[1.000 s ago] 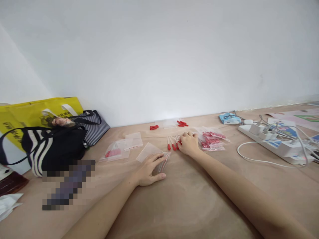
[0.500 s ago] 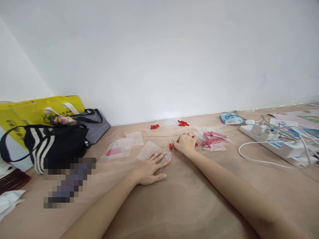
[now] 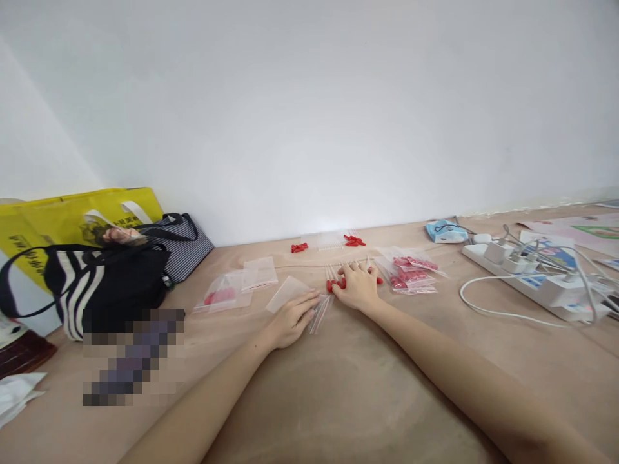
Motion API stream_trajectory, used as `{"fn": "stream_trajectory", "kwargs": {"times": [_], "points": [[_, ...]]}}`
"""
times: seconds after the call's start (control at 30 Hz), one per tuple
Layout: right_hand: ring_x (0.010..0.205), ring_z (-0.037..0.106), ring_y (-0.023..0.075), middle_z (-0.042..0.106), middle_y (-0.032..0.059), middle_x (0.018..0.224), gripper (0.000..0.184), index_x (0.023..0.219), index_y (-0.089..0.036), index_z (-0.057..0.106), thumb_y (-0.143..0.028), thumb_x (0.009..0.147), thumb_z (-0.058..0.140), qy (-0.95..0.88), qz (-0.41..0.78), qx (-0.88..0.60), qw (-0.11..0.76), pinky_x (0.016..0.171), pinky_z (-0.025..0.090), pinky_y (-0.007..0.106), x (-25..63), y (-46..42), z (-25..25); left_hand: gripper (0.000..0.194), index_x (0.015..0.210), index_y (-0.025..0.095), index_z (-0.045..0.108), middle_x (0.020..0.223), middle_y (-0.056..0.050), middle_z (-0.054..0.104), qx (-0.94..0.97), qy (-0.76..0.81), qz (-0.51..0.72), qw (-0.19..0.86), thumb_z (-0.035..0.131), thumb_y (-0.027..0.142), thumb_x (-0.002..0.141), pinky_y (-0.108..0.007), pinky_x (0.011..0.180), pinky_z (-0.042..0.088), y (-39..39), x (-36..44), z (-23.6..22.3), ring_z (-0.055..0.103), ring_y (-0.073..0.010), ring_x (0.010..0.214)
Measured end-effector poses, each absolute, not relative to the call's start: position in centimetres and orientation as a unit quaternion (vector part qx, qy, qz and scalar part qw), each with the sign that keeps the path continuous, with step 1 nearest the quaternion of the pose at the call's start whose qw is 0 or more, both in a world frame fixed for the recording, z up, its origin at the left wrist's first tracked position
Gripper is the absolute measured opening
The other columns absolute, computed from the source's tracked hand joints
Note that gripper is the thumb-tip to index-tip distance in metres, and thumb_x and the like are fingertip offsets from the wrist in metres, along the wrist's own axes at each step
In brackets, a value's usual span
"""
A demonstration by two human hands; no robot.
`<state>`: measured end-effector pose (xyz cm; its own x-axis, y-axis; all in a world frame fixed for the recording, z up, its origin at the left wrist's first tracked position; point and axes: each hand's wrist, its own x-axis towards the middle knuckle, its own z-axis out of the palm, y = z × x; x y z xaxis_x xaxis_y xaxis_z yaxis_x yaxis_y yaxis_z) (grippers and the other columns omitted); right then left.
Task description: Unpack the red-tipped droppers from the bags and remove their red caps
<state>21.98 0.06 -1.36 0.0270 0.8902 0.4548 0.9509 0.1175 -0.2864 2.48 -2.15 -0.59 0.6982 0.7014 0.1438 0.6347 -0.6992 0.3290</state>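
My left hand (image 3: 293, 320) lies flat on a small stack of clear zip bags (image 3: 319, 314), its fingers stretched out and close together. Just to the right, my right hand (image 3: 358, 287) rests with its fingers apart over a row of thin white sticks with red ends (image 3: 329, 285). Part of that row is hidden under the palm. Beyond the hands, near the wall, are a bundle of red pieces (image 3: 299, 247) and a second group of red-ended sticks (image 3: 354, 241). To the right of my right hand lie filled clear bags (image 3: 410, 273) with red pieces inside.
Left of my hands lie a bag with red contents (image 3: 220, 296) and flat clear bags (image 3: 258, 274). A black striped bag (image 3: 106, 283) and a yellow bag (image 3: 43, 222) stand further left. A white power strip (image 3: 536, 283) with cables and a blue mask (image 3: 445, 231) are at right.
My right hand has slid left along the row of sticks, and its fingers have spread over them. My left hand's fingers and thumb have drawn together on the bags.
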Motion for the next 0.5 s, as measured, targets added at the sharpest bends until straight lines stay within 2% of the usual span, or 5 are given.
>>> {"fn": "stream_trajectory", "kwargs": {"times": [0.13,0.23,0.37,0.5], "points": [[0.092,0.046,0.0234,0.060,0.0071,0.091,0.027,0.087,-0.019,0.059,-0.041,0.077,0.048,-0.735,-0.038,-0.602,0.310,0.083,0.026,0.041,22.3,-0.7,-1.4,0.045,0.132,0.026,0.029,0.141,0.000,0.023,0.922,0.368,0.043,0.113,0.025,0.038,0.089,-0.042,0.106,0.015,-1.7,2.6,-0.5,0.016,-0.0194,0.130],[0.089,0.048,0.0195,0.060,0.0058,0.092,0.024,0.090,-0.020,0.060,-0.037,0.080,0.047,-0.816,-0.007,-0.482,0.318,0.080,0.030,0.034,22.4,-1.8,-1.4,0.047,0.133,0.030,0.024,0.143,0.001,0.015,0.916,0.391,0.012,0.091,0.023,0.045,0.088,-0.046,0.105,0.010,-1.6,2.4,-0.7,0.010,-0.0232,0.131],[0.096,0.048,0.0181,0.059,0.0051,0.102,0.024,0.096,-0.022,0.060,-0.036,0.081,0.048,-0.900,0.024,-0.340,0.270,0.081,0.032,0.032,22.5,-3.4,-1.6,0.057,0.136,0.021,0.016,0.143,-0.005,0.015,0.908,0.410,0.016,0.081,0.020,0.050,0.087,-0.041,0.105,0.010,-1.7,2.3,-0.9,0.010,-0.0214,0.131],[0.097,0.052,0.0169,0.060,0.0066,0.103,0.029,0.102,-0.019,0.059,-0.035,0.082,0.045,-0.913,0.068,-0.323,0.241,0.083,0.034,0.031,23.2,-4.3,-1.8,0.065,0.135,0.015,0.021,0.143,-0.010,0.015,0.878,0.474,0.012,0.069,0.020,0.055,0.084,-0.042,0.105,0.010,-1.7,2.3,-0.9,0.010,-0.0230,0.131]]}}
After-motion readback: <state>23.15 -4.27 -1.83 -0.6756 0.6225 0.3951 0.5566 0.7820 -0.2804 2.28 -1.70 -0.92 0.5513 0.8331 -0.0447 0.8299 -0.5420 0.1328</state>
